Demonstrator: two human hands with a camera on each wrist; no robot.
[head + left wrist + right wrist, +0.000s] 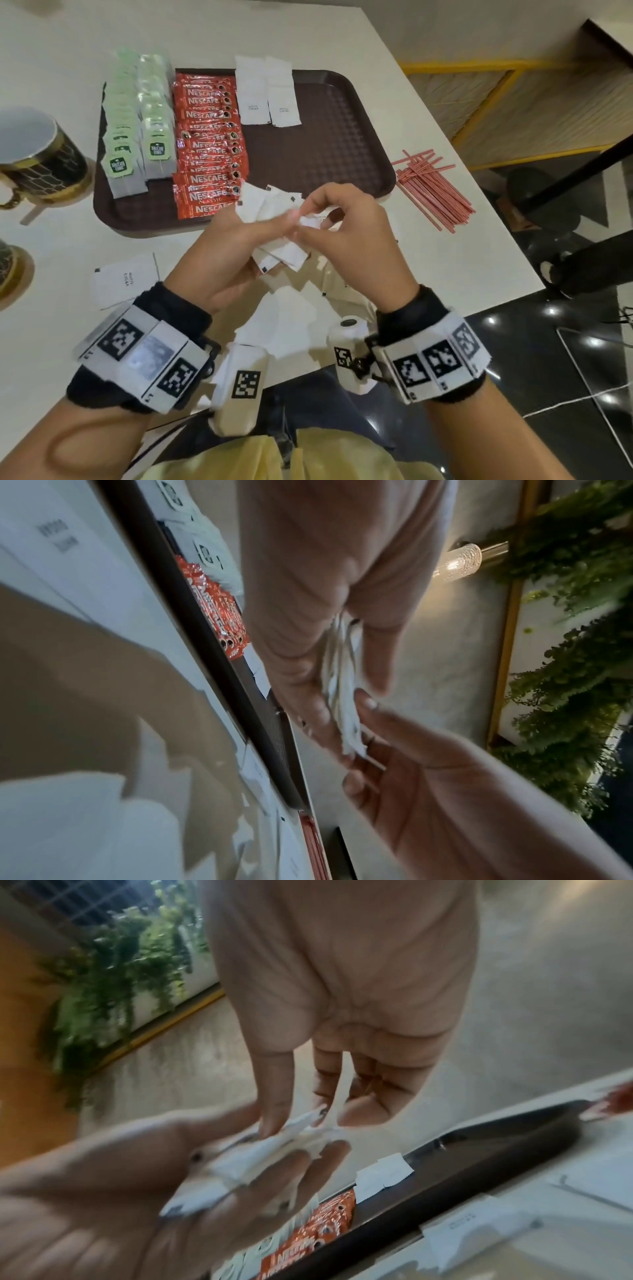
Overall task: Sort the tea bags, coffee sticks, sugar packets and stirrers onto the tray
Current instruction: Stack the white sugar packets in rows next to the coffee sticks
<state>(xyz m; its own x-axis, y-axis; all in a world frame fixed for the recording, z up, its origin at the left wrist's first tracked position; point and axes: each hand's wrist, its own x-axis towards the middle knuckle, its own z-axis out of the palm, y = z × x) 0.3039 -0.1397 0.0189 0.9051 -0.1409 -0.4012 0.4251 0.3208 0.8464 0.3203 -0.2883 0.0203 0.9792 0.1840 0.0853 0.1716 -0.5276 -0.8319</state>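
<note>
Far left on the white table (342, 41) stands a dark mug (41, 154) with gold trim, and just below it a second gold-rimmed piece shows only at the frame's edge. Next comes the brown tray (325, 144), whose left side carries two rows of tea bags (137, 120) with green tags, then a column of red coffee sticks (209, 144) overlapping one another down to the near rim. Right of those, at the far edge of the tray, lie two white sugar packets (269, 92) side by side. One loose sugar packet (123, 284) lies on the table near the left wrist, off the tray. In the middle, raised just over the near rim of the tray, the left hand (233, 253) grips a fanned stack of sugar packets (274, 219) between thumb and fingers, while the right hand (342, 233) pinches one packet at the stack's top edge with curled fingertips. More white packets lie scattered on the table beneath both hands. Farthest right, a loose bundle of red stirrers (431, 192) rests on the table just beside the tray's right rim.
</note>
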